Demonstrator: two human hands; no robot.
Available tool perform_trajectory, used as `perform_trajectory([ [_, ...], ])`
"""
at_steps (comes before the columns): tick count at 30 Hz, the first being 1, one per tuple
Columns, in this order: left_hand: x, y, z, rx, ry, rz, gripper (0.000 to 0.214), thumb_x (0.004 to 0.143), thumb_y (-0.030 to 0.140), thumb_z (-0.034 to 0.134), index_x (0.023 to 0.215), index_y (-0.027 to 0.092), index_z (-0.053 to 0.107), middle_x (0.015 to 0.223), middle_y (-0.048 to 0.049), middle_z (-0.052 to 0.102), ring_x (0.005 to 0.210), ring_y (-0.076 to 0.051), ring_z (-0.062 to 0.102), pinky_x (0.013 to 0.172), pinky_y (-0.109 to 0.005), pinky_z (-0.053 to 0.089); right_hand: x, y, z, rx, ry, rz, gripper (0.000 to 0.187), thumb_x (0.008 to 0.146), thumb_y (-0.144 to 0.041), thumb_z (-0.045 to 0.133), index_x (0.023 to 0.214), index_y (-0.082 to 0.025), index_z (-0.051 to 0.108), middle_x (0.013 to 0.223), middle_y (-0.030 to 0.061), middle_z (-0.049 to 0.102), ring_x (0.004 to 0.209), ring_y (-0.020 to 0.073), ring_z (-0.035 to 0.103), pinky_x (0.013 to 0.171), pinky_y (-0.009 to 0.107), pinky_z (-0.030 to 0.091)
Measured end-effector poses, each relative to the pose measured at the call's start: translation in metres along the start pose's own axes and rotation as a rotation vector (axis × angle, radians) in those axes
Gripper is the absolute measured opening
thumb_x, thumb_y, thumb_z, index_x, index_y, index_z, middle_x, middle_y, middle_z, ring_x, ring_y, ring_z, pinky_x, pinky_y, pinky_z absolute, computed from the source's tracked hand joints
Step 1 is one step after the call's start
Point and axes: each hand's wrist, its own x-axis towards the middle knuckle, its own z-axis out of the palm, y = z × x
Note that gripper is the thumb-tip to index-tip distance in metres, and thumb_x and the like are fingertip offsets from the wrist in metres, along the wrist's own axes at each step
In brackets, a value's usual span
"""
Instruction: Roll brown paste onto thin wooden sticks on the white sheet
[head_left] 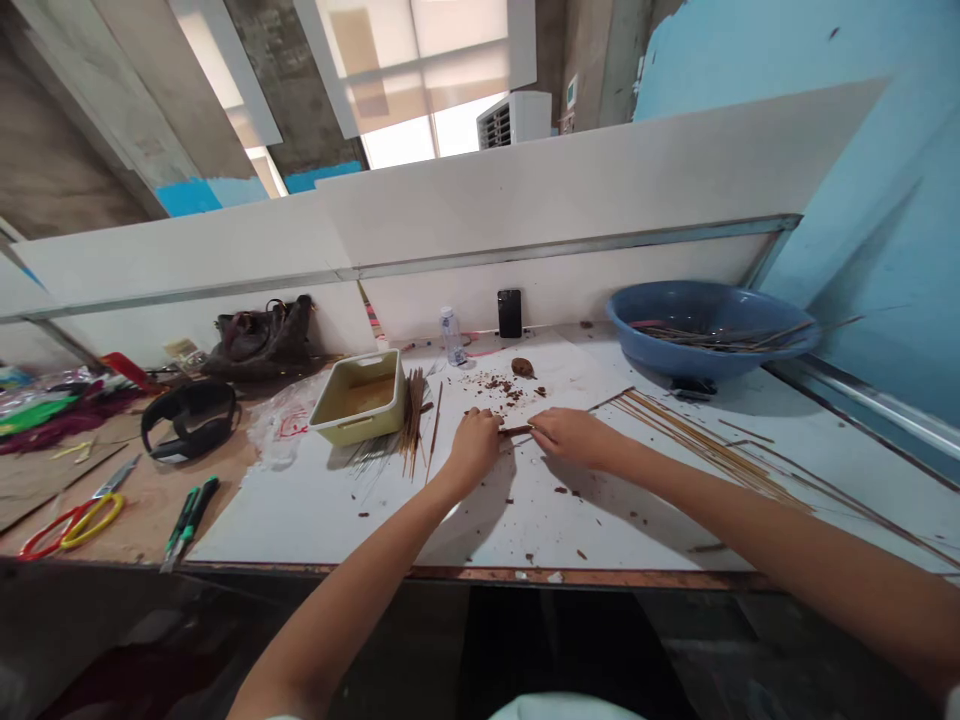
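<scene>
My left hand (478,445) and my right hand (566,437) are close together above the white board, fingers closed on opposite ends of a short brown stick (516,430). A thin dark rod (611,398) runs from behind my right hand toward the upper right; whether it joins the stick is hidden. Just beyond the hands are brown crumbs (506,387) and a rounded brown lump (523,367). To the left, a bundle of thin brown sticks (412,415) lies beside a yellow-green basin (362,428) holding brownish liquid. Long tan strips (697,440) lie to the right.
A blue tub (705,360) with sticks stands at the back right. A bottle (452,337) and a phone (510,314) are near the back panel. Scissors (90,510), green-black cutters (191,515), a headset (187,420) and a dark bag (262,340) occupy the left side.
</scene>
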Motion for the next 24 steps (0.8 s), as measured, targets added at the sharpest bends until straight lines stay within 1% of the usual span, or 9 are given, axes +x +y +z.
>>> perform_trajectory([
  [1, -0.004, 0.004, 0.003, 0.028, -0.003, -0.003, 0.028, 0.104, 0.013, 0.060, 0.122, 0.012, 0.081, 0.123, -0.0187, 0.080, 0.125, -0.033, 0.070, 0.107, -0.043, 0.056, -0.004, -0.006, 0.005, 0.010, 0.016, -0.013, 0.037, 0.114, -0.032, 0.047, 0.127, -0.014, 0.077, 0.126, 0.0194, 0.083, 0.119, 0.0318, 0.078, 0.107, 0.043, 0.059],
  [3, -0.014, 0.011, 0.013, 0.075, -0.005, -0.006, 0.040, 0.105, 0.011, 0.051, 0.140, 0.006, 0.072, 0.143, -0.0243, 0.073, 0.138, -0.034, 0.066, 0.119, -0.046, 0.051, -0.010, -0.013, 0.016, 0.003, 0.072, -0.064, 0.047, 0.114, -0.036, 0.049, 0.143, -0.008, 0.071, 0.146, 0.0260, 0.074, 0.135, 0.0352, 0.073, 0.117, 0.047, 0.056],
  [5, -0.024, 0.018, 0.025, 0.114, -0.010, 0.005, 0.055, 0.105, 0.010, 0.047, 0.158, -0.001, 0.056, 0.163, -0.0295, 0.057, 0.156, -0.036, 0.054, 0.130, -0.048, 0.040, -0.011, -0.016, 0.026, -0.017, 0.108, -0.115, 0.059, 0.114, -0.041, 0.048, 0.155, -0.002, 0.063, 0.159, 0.0296, 0.064, 0.149, 0.0376, 0.064, 0.125, 0.051, 0.050],
  [7, -0.031, 0.024, 0.036, 0.132, -0.024, 0.006, 0.065, 0.106, 0.014, 0.046, 0.167, -0.004, 0.044, 0.174, -0.0299, 0.044, 0.166, -0.037, 0.041, 0.137, -0.051, 0.031, -0.008, -0.015, 0.035, -0.025, 0.112, -0.145, 0.066, 0.115, -0.046, 0.044, 0.160, 0.000, 0.058, 0.164, 0.0302, 0.058, 0.156, 0.0386, 0.057, 0.130, 0.054, 0.046],
  [10, -0.032, 0.029, 0.046, 0.130, -0.035, -0.026, 0.070, 0.106, 0.022, 0.044, 0.172, -0.002, 0.039, 0.178, -0.0260, 0.038, 0.171, -0.038, 0.032, 0.141, -0.054, 0.023, 0.004, -0.013, 0.048, 0.005, 0.099, -0.146, 0.076, 0.117, -0.056, 0.039, 0.163, 0.002, 0.054, 0.168, 0.0309, 0.053, 0.161, 0.0392, 0.049, 0.134, 0.058, 0.040],
  [12, -0.029, 0.029, 0.046, 0.128, -0.034, -0.045, 0.073, 0.105, 0.024, 0.045, 0.174, 0.001, 0.038, 0.180, -0.0243, 0.035, 0.172, -0.038, 0.028, 0.142, -0.058, 0.019, 0.011, -0.012, 0.056, 0.029, 0.103, -0.127, 0.080, 0.117, -0.061, 0.037, 0.165, 0.001, 0.051, 0.170, 0.0315, 0.050, 0.164, 0.0396, 0.045, 0.135, 0.060, 0.038],
  [15, -0.024, 0.026, 0.044, 0.117, -0.053, -0.061, 0.074, 0.107, 0.027, 0.044, 0.175, -0.001, 0.035, 0.181, -0.0241, 0.031, 0.173, -0.038, 0.023, 0.143, -0.059, 0.016, 0.017, -0.012, 0.068, 0.033, 0.127, -0.110, 0.083, 0.117, -0.063, 0.037, 0.167, 0.002, 0.048, 0.172, 0.0328, 0.045, 0.166, 0.0413, 0.041, 0.135, 0.063, 0.037],
  [20, -0.034, 0.022, 0.047, 0.118, -0.038, -0.044, 0.069, 0.110, 0.028, 0.040, 0.174, 0.003, 0.039, 0.180, -0.0213, 0.037, 0.174, -0.035, 0.023, 0.143, -0.058, 0.017, 0.006, -0.014, 0.080, 0.002, 0.177, -0.130, 0.085, 0.115, -0.063, 0.045, 0.168, 0.003, 0.046, 0.172, 0.0344, 0.044, 0.165, 0.0425, 0.041, 0.136, 0.063, 0.036],
  [24, -0.039, 0.020, 0.050, 0.129, -0.012, -0.012, 0.068, 0.110, 0.027, 0.040, 0.174, 0.005, 0.041, 0.179, -0.0206, 0.039, 0.174, -0.036, 0.023, 0.142, -0.062, 0.016, 0.002, -0.014, 0.079, -0.016, 0.176, -0.149, 0.082, 0.114, -0.060, 0.050, 0.169, 0.001, 0.046, 0.172, 0.0336, 0.043, 0.166, 0.0415, 0.041, 0.136, 0.061, 0.036],
])
